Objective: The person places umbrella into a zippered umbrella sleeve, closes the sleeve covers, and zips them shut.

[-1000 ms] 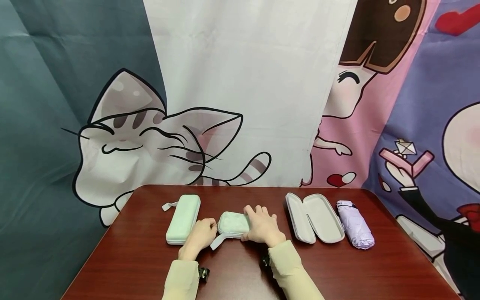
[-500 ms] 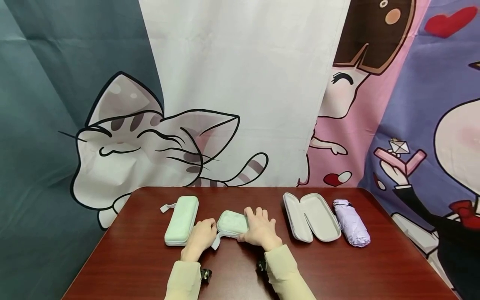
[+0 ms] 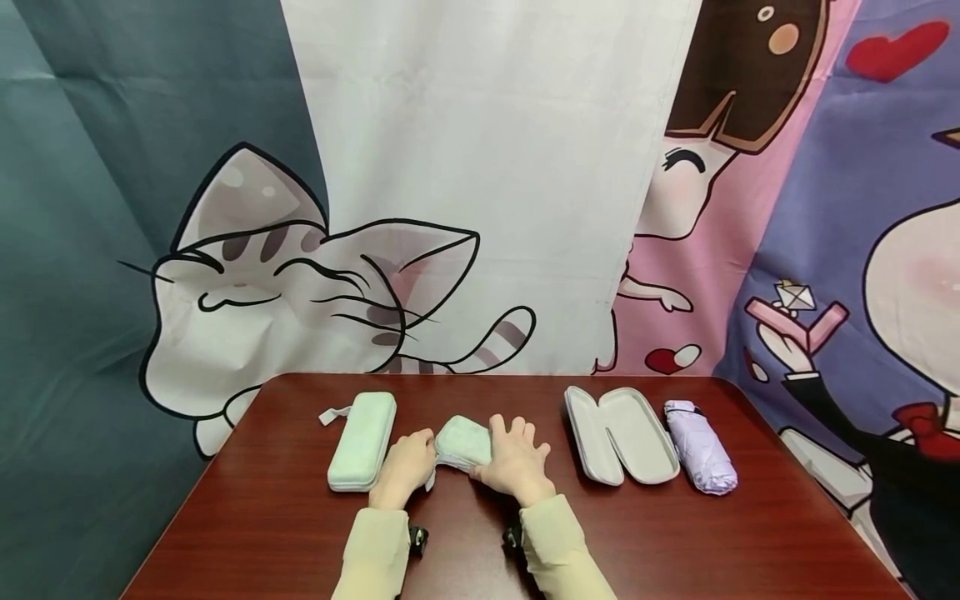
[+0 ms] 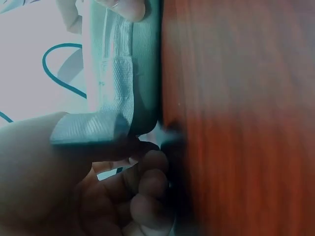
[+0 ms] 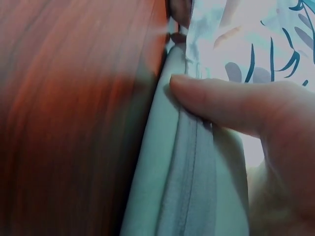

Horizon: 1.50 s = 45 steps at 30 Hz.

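Small pale-green rounded case (image 3: 462, 439): right of long pale-green rectangular case (image 3: 363, 442). Right hand (image 3: 516, 458): grips it. Left hand (image 3: 405, 467): fingers curled, grasp unclear. Risk: pale woven strap (image 4: 117, 86), draped across left hand, could jam zipper (image 5: 191, 167).

Right grip (image 3: 514, 460) holds the small green case (image 3: 462, 440), left grip (image 3: 408, 462) apparently touching it
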### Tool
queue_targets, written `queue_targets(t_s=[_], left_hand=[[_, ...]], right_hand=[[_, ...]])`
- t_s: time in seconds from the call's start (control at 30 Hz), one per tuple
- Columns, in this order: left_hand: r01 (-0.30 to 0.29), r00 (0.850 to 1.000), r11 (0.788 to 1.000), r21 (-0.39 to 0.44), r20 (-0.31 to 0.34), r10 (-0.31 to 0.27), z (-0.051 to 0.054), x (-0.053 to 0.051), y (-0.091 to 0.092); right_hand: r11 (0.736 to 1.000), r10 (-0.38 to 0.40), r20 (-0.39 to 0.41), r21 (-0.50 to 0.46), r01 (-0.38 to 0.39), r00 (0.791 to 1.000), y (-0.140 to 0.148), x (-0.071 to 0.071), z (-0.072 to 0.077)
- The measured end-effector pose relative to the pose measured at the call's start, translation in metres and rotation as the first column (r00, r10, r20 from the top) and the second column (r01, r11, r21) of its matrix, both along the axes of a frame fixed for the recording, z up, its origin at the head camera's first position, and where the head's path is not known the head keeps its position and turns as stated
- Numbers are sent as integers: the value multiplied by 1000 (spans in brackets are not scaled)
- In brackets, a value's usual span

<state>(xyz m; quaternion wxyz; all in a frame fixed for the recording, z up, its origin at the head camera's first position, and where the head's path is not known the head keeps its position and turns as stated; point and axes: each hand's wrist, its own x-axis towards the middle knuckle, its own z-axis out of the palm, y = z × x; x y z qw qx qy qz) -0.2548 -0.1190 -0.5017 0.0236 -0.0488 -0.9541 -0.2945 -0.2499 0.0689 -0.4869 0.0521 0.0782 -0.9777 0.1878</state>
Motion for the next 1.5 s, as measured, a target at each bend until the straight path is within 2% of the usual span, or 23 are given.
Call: queue_targets(t_s=[0.23, 0.5, 0.67, 0.8, 1.0, 1.2, 1.5], left_hand=[[-33, 999, 999, -1, -3, 33, -3, -8, 4], [-95, 995, 995, -16, -18, 95, -6, -6, 11], [-107, 994, 994, 0, -11, 107, -5, -7, 13], [-99, 995, 995, 28, -3, 99, -5, -11, 15], [-89, 996, 994, 56, -23, 90, -4, -14, 16], [-101, 994, 991, 89, -29, 104, -6, -16, 15], [-115, 991, 990, 85, -55, 120, -6, -21, 17]], right_hand=[[998, -57, -16, 29, 58, 998, -7, 0, -3], [995, -85, -11, 49, 86, 996, -10, 1, -5], [998, -43, 30, 39, 42, 999, -6, 0, -1], [999, 17, 94, 37, -21, 995, 4, 1, 9], [997, 74, 137, 7, -76, 988, 14, 2, 17], [999, 21, 122, -33, -18, 992, 7, 3, 12], [999, -37, 74, 23, 36, 997, -2, 2, 10]])
